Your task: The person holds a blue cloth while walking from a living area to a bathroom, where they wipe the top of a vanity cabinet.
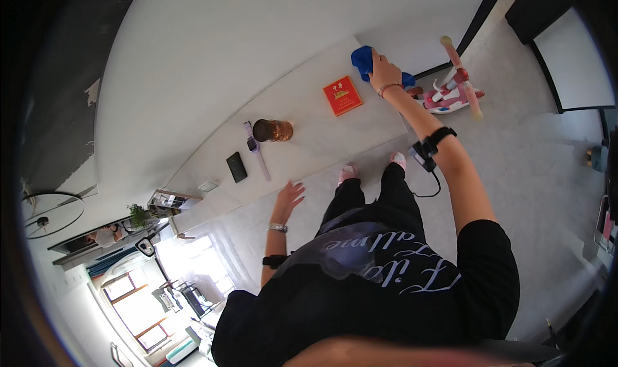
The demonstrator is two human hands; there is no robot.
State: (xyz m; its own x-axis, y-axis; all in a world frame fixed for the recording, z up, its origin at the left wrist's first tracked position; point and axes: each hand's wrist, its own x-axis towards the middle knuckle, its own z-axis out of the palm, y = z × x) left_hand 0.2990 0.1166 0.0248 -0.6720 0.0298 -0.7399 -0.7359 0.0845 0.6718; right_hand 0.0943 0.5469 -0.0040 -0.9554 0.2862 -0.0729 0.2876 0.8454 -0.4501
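At the right end of a long pale ledge (314, 145), my right hand (385, 72) grips a blue cloth (362, 60). Part of the cloth hangs out past the wrist, beyond the ledge's end. Just left of that hand lies a flat red box (343, 95) with gold print. My left hand (289, 196) is empty, its fingers apart, close to the ledge's front edge. Nearest to it are a watch with a lilac strap (252, 145), a black phone-like object (236, 167) and a dark-lidded jar of amber contents (280, 131).
A small white square item (208, 187) and a framed piece (174, 199) sit further left on the ledge. A pink and white child's ride-on toy (449, 96) stands on the floor beyond the right end. A cable dangles from a device strapped to my right forearm (425, 152).
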